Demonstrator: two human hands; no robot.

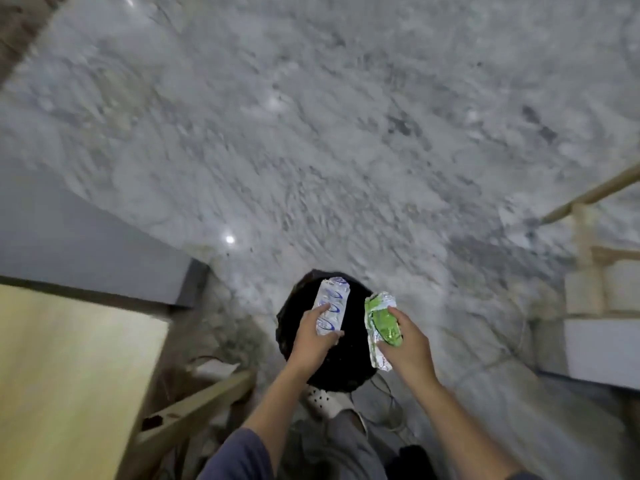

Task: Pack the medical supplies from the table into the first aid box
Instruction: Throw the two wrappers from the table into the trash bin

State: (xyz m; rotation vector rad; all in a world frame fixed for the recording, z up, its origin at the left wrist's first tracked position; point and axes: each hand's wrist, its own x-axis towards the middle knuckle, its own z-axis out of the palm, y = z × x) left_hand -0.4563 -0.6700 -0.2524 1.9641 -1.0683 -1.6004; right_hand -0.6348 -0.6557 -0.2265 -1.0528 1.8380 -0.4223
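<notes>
My left hand (313, 337) grips a crumpled white wrapper with blue print (330, 304). A crumpled green and silver wrapper (381, 323) is held in my right hand (407, 344). Both hands hover over a round black bin (349, 362) lined with a dark bag, standing on the floor. The left wrapper is directly above the bin's opening, and the green one is over its right rim. No first aid box is visible in this view.
A pale wooden tabletop (69, 375) lies at the lower left, with a grey panel (86, 244) behind it. A wooden bar (194, 407) and a white power strip (323, 398) sit near the bin. Wooden furniture (595, 258) stands at the right. Marble floor (311, 133) fills the rest.
</notes>
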